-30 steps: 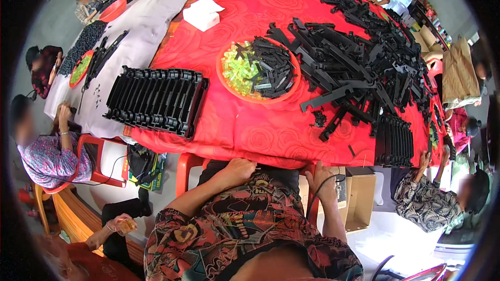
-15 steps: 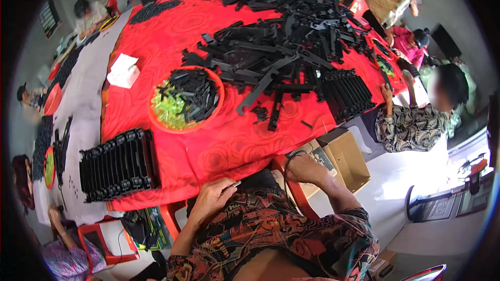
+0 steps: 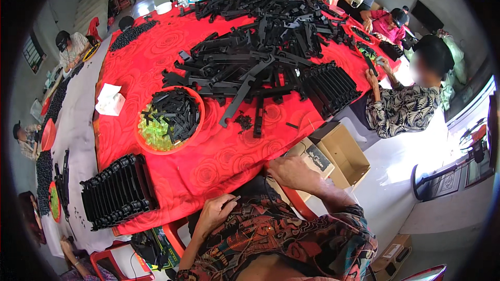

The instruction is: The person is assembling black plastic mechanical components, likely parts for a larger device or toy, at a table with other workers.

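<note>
Red-clothed desk (image 3: pixel 208 169) fills the middle of the room; pale-covered desk (image 3: pixel 78 130) runs along its left side. Big tangled pile of black plastic parts (image 3: pixel 260 52) takes up the far middle, blocking the reach straight across. Co-worker (image 3: pixel 406 109) in a patterned shirt sits at the right edge. Brown cardboard box (image 3: pixel 346 153) sits below the desk edge, beside the right forearm. Two rows of black parts: left row (image 3: pixel 117 190) at the near left corner, right row (image 3: pixel 328 88) against the pile. Red bowl (image 3: pixel 203 117) between them, black and yellow-green bits inside. Hands apart: right hand (image 3: pixel 294 171) curled at the desk edge, can't tell if it grips anything; left hand (image 3: pixel 216 212) over the lap, fingers pinched. White tissue box (image 3: pixel 110 101) beyond the left row. Small heap of black bits (image 3: pixel 244 121) right of the bowl. Smallest: thin piece (image 3: pixel 237 198) at the left fingertips, detail too small to tell.
</note>
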Action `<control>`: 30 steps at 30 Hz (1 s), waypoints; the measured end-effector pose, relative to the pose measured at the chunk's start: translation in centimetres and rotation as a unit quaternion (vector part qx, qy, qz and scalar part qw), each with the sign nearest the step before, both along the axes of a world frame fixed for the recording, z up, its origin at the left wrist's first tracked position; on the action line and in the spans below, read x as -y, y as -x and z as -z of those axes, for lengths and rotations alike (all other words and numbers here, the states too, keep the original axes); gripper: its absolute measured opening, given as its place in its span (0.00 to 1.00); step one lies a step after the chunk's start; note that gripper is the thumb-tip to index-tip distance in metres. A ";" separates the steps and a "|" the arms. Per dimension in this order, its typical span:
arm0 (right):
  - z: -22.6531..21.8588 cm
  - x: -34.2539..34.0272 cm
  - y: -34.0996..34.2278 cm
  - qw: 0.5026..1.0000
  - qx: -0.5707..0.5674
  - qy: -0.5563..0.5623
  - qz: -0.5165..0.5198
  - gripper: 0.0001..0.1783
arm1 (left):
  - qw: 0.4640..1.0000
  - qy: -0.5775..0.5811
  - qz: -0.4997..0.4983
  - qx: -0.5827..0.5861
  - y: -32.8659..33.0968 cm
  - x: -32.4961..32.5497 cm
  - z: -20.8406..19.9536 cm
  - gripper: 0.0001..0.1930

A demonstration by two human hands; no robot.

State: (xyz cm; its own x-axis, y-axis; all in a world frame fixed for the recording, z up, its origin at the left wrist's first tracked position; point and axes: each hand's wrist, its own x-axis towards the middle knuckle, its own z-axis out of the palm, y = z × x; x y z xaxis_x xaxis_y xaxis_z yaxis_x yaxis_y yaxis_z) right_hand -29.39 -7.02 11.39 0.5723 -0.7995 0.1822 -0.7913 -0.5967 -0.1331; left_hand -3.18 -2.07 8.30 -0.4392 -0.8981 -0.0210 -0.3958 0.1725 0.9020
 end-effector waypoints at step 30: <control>0.8 0.4 -8.0 0.893 0.377 -0.199 -0.143 0.15 | 0.887 -0.296 -0.050 -0.351 -1.6 1.0 1.8 0.09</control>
